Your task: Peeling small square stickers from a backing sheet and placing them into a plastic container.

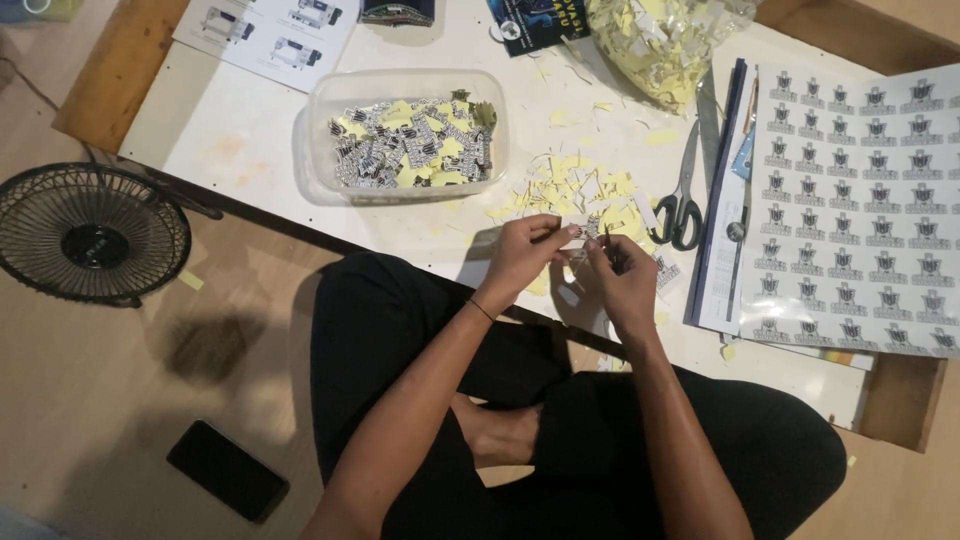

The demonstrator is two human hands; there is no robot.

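Crossed legs [600, 440] at lower centre, left hand [520, 260] and right hand [622, 285] pinching one small sticker strip [580, 226] together, scissors [682, 205] beside them on the table [250, 140].

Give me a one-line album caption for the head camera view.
Both hands, left hand and right hand, pinch a small sticker strip above yellow paper scraps.

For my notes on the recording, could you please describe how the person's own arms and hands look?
Both arms are bare to above the elbow, with no sleeves in view. The left hand has a thin dark band around its wrist. The right hand wears no ring, glove or band that shows.
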